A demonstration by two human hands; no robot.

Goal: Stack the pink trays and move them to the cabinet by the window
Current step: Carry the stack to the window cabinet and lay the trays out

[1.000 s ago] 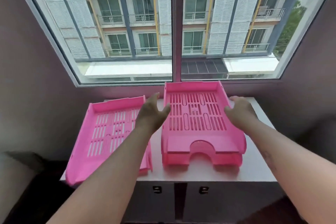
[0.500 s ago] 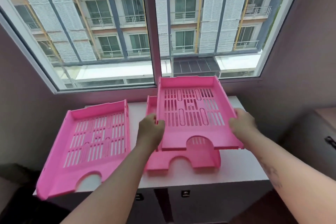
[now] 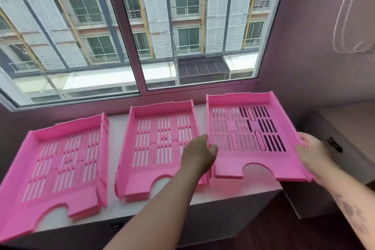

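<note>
Hands, left [image 3: 199, 153] and right [image 3: 313, 155], grip an empty pink tray [image 3: 251, 140] beside two others.

Three pink trays — the left tray [image 3: 60, 160], the middle tray [image 3: 160, 146] and the right tray [image 3: 247, 134] — all have slotted grid floors on a white cabinet top [image 3: 119, 126]; beyond the window frame [image 3: 129, 46], white louvred shutters [image 3: 219, 12] and yellow trim

White cabinet worktop [image 3: 233, 193] under window. Two pink slotted trays lie on it: left tray [image 3: 60, 168] overhanging near-left edge, middle tray [image 3: 160, 148] just beside, notches facing near.
</note>
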